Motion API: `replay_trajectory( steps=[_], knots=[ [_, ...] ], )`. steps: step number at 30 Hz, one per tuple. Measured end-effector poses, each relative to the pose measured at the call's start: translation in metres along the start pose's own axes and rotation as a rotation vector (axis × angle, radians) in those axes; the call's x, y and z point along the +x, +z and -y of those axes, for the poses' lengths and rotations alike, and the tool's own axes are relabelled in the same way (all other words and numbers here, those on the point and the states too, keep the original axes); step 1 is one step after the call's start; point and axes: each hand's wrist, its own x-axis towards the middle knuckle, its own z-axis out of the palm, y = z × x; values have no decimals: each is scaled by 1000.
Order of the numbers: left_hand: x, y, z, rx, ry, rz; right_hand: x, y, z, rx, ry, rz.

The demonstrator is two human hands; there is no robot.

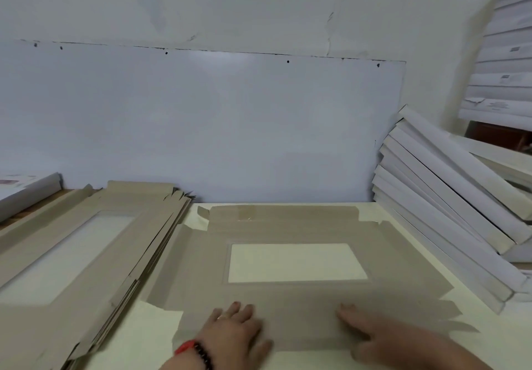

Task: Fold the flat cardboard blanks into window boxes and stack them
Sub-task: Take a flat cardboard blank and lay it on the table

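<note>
Hands lie flat on the near panel of a grey blank (288, 225): the left hand (236, 329) and the right hand (374, 329) press with straight fingers, gripping nothing. The blank is spread on the pale table (129, 335), window upward. Thin and light, it probably bends readily at its creases; the side flaps look the best hold. Unfolded blanks (86, 254) pile left, finished boxes (449, 197) lean right.

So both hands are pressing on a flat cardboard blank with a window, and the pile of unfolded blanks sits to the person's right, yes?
Not quite. The head view shows both hands, left and right, flat on the blank, but the pile of unfolded blanks lies to the person's left. On the right are finished white boxes.
</note>
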Motion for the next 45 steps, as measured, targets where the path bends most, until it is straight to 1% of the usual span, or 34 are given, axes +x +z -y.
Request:
replay_trajectory(
  steps=[1, 2, 4, 5, 6, 7, 8, 9, 11, 13, 15, 20, 23, 27, 31, 35, 38, 41, 43, 45],
  knots=[
    [10, -6, -14, 8, 7, -44, 8, -2, 10, 110, 54, 12],
    [21, -10, -29, 6, 8, -82, 21, -2, 23, 205, 56, -57],
    [43, -9, -56, -21, -35, -85, 41, 8, 60, 410, -39, -270],
    [51, -7, -67, -6, -64, -92, 48, 15, 78, 535, -68, -320],
    [56, -3, -74, 27, -94, -108, 56, 25, 87, 610, -107, -327],
    [58, 3, -75, 63, -119, -112, 60, 33, 93, 619, -157, -311],
    [59, 9, -72, 94, -124, -91, 62, 41, 92, 543, -180, -284],
    [59, 15, -66, 110, -107, -50, 65, 47, 87, 417, -188, -253],
    [58, 23, -49, 114, -72, 9, 71, 55, 69, 82, -187, -175],
    [60, 29, -35, 45, -84, -26, 75, 58, 54, -143, -176, -135],
    [60, 32, -22, -7, -106, -73, 75, 53, 39, -236, -129, -104],
    [51, 29, 28, 5, -250, -141, 69, 32, -28, -286, 62, -56],
    [41, 27, 61, 9, -342, -171, 61, 22, -71, -284, 179, -65],
    [28, 23, 99, -3, -480, -202, 47, 10, -119, -297, 338, -110],
    [17, 18, 121, -69, -630, -243, 33, 3, -153, -227, 518, -176],
    [14, 11, 122, -211, -766, -313, 27, 1, -158, -192, 714, -292],
    [12, 4, 118, -277, -776, -387, 25, -1, -148, -218, 787, -426],
    [11, -4, 116, -263, -804, -438, 20, -5, -135, -314, 783, -489],
    [13, -11, 114, -223, -793, -408, 20, -6, -128, -323, 746, -486],
    [17, -16, 114, -309, -773, -380, 19, -7, -124, -262, 715, -490]
  ],
)
